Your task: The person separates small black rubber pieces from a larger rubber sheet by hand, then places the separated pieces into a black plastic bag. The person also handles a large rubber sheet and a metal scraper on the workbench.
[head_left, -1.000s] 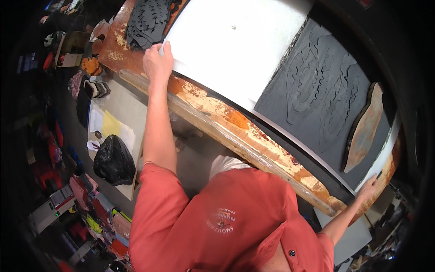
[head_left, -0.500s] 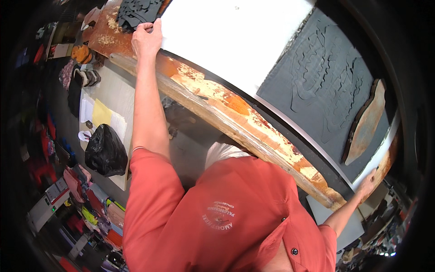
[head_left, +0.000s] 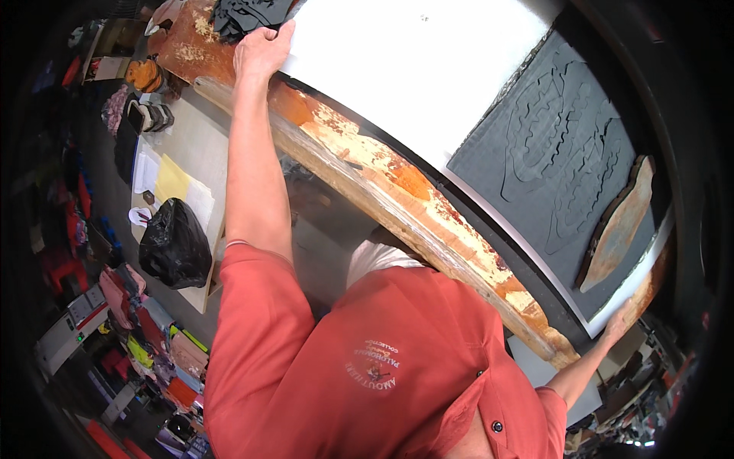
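Observation:
A long white board point(head_left: 397, 84) lies across the worktop, with a dark grey sheet point(head_left: 497, 164) on its right part. My left hand point(head_left: 260, 52) is closed at the board's left end, its thumb along the edge and the other fingers partly hidden. Beside that hand is a pile of dark grey cut pieces point(head_left: 248, 17). At the board's right end, my right hand point(head_left: 616, 323) grips the near corner; its fingers are small in view. Wavy cut outlines mark the grey sheet. On its right side rests a long, sole-shaped cutting die point(head_left: 621, 223) with a rusty brown top.
A worn wooden ledge point(head_left: 428, 222) with peeling paint runs between my body and the board. To the left, a pale table point(head_left: 195, 141) bears papers and a black plastic bag point(head_left: 176, 243). Dark machine parts point(head_left: 673, 99) curve around the far right.
The whole view has turned slightly, shifting the board and pile in the picture. Both hands remain at the board's ends, and the die still lies on the grey sheet.

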The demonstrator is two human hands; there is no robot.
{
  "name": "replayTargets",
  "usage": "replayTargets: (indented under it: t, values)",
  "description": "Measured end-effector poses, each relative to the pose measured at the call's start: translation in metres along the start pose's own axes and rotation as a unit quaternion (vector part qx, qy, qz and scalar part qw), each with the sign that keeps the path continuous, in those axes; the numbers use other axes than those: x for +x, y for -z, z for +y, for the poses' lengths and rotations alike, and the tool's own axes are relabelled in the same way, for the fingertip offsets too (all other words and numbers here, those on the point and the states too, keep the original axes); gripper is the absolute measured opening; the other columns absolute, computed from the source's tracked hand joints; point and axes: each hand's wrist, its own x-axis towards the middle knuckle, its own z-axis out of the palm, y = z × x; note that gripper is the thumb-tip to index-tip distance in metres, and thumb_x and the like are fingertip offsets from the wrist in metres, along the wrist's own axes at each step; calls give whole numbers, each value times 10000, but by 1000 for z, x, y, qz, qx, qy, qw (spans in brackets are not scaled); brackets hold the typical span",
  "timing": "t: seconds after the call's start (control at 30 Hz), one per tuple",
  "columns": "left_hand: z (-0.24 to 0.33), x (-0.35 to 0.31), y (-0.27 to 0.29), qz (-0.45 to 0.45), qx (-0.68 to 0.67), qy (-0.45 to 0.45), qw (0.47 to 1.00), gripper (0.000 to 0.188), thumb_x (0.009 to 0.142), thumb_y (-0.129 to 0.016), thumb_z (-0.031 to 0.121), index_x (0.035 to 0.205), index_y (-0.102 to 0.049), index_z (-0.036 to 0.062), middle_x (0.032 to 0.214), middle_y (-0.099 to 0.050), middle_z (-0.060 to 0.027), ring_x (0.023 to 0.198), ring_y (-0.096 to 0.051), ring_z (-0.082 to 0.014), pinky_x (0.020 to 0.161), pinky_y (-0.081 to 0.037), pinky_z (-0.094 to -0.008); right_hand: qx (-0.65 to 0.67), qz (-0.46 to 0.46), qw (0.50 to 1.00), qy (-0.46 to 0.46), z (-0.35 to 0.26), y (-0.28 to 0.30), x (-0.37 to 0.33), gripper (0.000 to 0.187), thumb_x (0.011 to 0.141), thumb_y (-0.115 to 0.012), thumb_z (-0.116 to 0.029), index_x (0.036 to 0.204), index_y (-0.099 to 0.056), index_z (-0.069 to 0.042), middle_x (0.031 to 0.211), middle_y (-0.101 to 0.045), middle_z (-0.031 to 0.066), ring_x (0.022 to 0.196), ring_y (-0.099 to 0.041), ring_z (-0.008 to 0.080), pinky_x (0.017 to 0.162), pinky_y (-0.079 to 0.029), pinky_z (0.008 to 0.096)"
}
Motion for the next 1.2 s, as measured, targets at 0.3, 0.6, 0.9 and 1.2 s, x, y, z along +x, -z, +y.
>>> replayTargets:
  t: [0.3,0.6,0.9,1.2]
  values:
    - [-2,5,-17,37,-10,-33,999,934,889,-556,827,1310,-730,11,1327,-710,-260,1299,-652,-389,1120,-479,-466,-77,46,996,-17,-8,-3,-14,1140,872,-397,-942,1253,-734,79,1297,-700,315,1266,-641,447,1103,-467,492]
    - [-6,5,-14,18,-1,-51,999,639,1032,-472,593,1274,-738,64,1312,-706,-254,1281,-633,-438,1092,-477,-497,-90,159,980,74,19,-27,7,923,976,-479,-795,879,-812,60,863,-761,295,871,-755,460,823,-596,506]
    - [-15,5,-12,20,3,-34,999,615,1043,-432,562,1263,-746,82,1316,-703,-245,1280,-623,-457,1098,-466,-500,-141,185,963,135,27,-25,-11,892,1012,-474,-748,834,-799,63,844,-751,300,856,-754,459,816,-604,513]
    - [-26,1,-8,24,-6,-9,1000,603,1026,-483,588,1270,-754,108,1279,-725,-239,1257,-647,-446,1083,-479,-491,-104,134,982,83,18,-10,-48,952,1008,-438,-778,954,-778,109,991,-739,359,1007,-732,480,912,-572,540]
